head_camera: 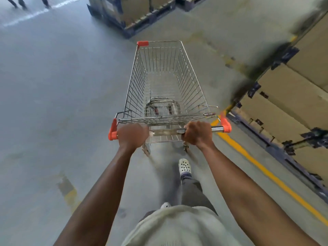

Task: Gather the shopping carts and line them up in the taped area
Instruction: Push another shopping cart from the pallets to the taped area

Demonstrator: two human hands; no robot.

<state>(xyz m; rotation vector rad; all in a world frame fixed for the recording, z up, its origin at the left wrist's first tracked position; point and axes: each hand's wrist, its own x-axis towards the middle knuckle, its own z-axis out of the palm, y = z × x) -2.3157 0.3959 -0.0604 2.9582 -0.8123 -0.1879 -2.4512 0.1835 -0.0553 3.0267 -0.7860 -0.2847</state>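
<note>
Left hand (132, 134) and right hand (197, 133) each wrap round the handle (166, 132) of a shopping cart (134, 89), knuckles up, fingers curled tight over the bar. The left hand sits just beside the handle's left end; the right hand sits a little in from the right end, leaving a short stretch of shiny metal tube bare. Both bare forearms reach forward from the bottom of the view.

The cart stands straight ahead on a smooth grey concrete floor (62, 86). Its basket is a deep grid of thin silvery wire, narrowing toward the far end. Orange plastic caps (225, 125) close both ends of the handle, and an orange plastic guard (142, 43) covers the far left corner of the rim.

Below the handle, a white clog with round holes (184, 166) is stepped forward on the floor, above a dark trouser leg and a pale shirt (177, 226).

To the right, a yellow line (262, 167) runs along the floor, and beyond it stand large brown cardboard boxes (284, 103) on dark blue pallets, blurred, close beside the cart's right side. More boxes on a dark pallet (131, 18) stand ahead, near the cart's far end. At top left, a white line (35, 14) crosses the floor, with the legs of other people (22, 2) beyond it.
</note>
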